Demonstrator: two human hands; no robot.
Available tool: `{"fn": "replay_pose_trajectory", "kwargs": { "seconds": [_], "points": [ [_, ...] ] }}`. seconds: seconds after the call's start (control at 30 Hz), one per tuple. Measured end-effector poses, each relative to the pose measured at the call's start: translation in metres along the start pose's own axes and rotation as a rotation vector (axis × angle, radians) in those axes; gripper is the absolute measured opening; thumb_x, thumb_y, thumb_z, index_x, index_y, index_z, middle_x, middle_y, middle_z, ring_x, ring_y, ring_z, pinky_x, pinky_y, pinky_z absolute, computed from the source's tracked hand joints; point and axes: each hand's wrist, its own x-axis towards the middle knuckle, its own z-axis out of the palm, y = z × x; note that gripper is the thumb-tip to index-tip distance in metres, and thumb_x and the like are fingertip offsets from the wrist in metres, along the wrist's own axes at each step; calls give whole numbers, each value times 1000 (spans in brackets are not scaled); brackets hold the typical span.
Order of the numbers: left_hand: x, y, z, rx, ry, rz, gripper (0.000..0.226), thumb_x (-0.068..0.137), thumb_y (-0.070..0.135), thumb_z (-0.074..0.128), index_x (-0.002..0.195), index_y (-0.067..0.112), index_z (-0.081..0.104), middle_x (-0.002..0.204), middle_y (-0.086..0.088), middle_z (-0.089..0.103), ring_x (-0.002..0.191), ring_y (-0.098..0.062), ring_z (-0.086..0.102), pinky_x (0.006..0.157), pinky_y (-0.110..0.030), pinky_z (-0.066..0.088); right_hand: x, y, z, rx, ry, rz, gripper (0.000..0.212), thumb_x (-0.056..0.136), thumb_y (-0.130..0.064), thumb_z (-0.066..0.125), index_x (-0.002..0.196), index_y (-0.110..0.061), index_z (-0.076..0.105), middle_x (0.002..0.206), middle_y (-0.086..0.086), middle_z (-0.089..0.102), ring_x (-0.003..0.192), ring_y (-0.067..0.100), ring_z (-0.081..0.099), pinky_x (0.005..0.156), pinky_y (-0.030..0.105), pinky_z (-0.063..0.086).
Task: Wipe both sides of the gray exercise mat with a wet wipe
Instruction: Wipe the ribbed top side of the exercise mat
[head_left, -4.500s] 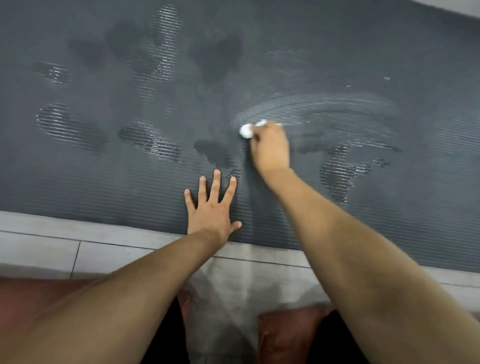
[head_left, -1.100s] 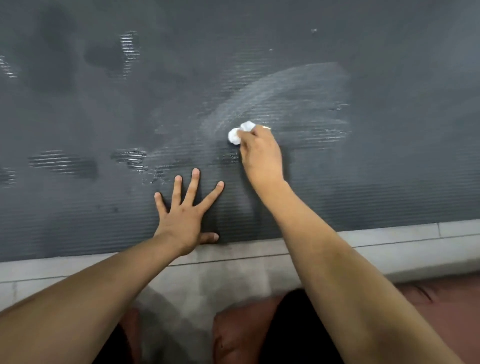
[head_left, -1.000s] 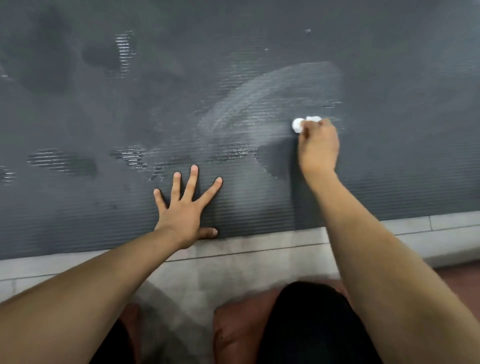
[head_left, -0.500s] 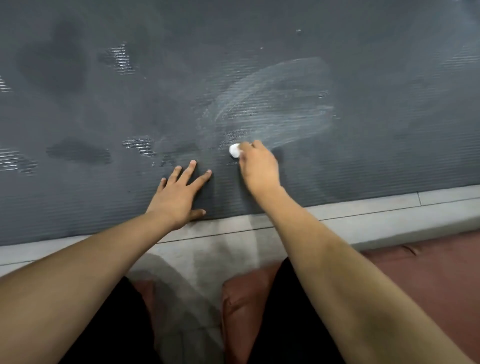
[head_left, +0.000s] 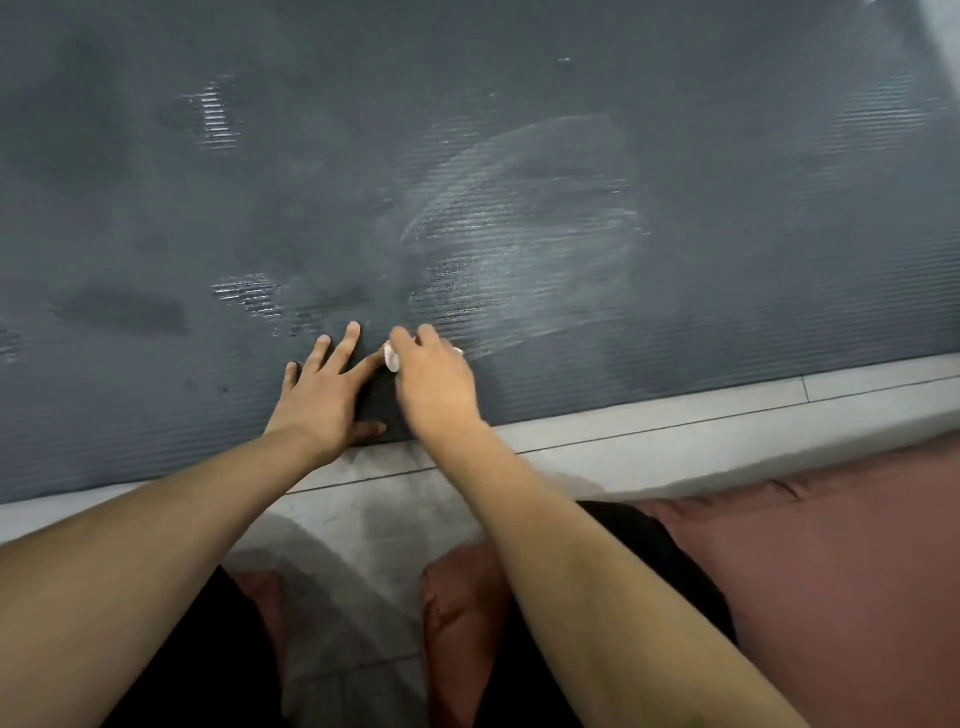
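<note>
The gray ribbed exercise mat (head_left: 727, 156) lies flat and fills the upper part of the view, with wet streaks and a pale wiped patch right of centre. My left hand (head_left: 322, 395) rests flat on the mat near its front edge, fingers spread. My right hand (head_left: 434, 384) sits just to its right, fingers curled over a small balled white wet wipe (head_left: 391, 357) that presses on the mat. Only bits of the wipe show at the fingertips.
A strip of pale gray floor tiles (head_left: 675, 431) runs along the mat's near edge. Reddish-brown cushions (head_left: 831, 597) lie under my knees at the bottom right. Dark wet blotches mark the mat's left half.
My right hand with the wipe has swept from the right back to the left and closer to the mat's front edge, ending beside my left hand. The left hand stayed planted.
</note>
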Motion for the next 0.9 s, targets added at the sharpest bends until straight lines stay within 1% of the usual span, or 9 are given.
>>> {"fn": "replay_pose_trajectory", "kwargs": {
  "seconds": [0.07,0.13,0.23,0.33,0.43,0.53,0.67,0.77,0.9],
  "points": [
    [1,-1,1,6,6,-2,103,85,49,78,160,47,7,170,6,-16,157,-29,-6,123,-61,11,3,6,-1,28,15,18,23,91,-11,51,114,-15,54,108,11,54,93,34,59,72,41,46],
    [2,-2,2,12,10,1,104,85,50,76,159,49,4,170,5,-15,157,-30,-5,123,-61,11,12,48,-16,-8,95,122,26,90,-11,52,116,-17,53,111,11,54,94,34,59,69,38,46],
    [2,-2,3,19,13,12,103,86,51,75,159,50,1,170,4,-15,157,-31,-5,123,-61,11,17,147,-63,-66,227,433,19,92,-13,49,110,-15,56,109,16,56,94,39,59,75,39,46],
    [3,-3,4,18,20,11,103,86,51,75,159,50,2,170,3,-15,157,-32,-5,123,-62,11,8,217,-103,65,349,703,17,94,-29,51,101,-17,59,108,17,58,99,39,58,84,37,44],
    [3,-2,4,0,25,14,104,84,50,77,159,50,5,171,3,-13,157,-33,-4,122,-63,12,3,187,-90,88,303,651,17,93,-28,52,100,-15,60,105,18,58,95,38,58,82,37,44],
    [4,-3,3,-5,19,13,104,84,49,78,159,49,6,171,3,-13,157,-33,-4,122,-64,12,-4,95,-38,89,158,432,18,90,-15,50,106,-14,57,104,17,57,90,37,60,75,37,45],
    [5,-6,1,-16,-11,17,104,84,49,78,158,51,4,170,4,-15,157,-34,-5,121,-65,11,-25,-13,7,118,-64,189,29,93,-9,47,120,-18,52,114,14,52,99,36,57,82,41,46],
    [7,-5,-1,-2,-58,14,108,84,48,78,158,51,0,169,4,-20,157,-34,-8,121,-65,10,-19,13,-4,101,-14,272,29,92,-6,47,117,-18,53,114,13,52,99,35,59,77,37,47],
    [7,-5,-1,-3,-78,21,109,86,47,77,158,50,-5,168,3,-24,156,-34,-11,121,-64,8,-9,138,-59,31,183,578,23,89,-6,47,107,-15,57,108,18,56,94,38,60,76,36,46]
  ]
}}
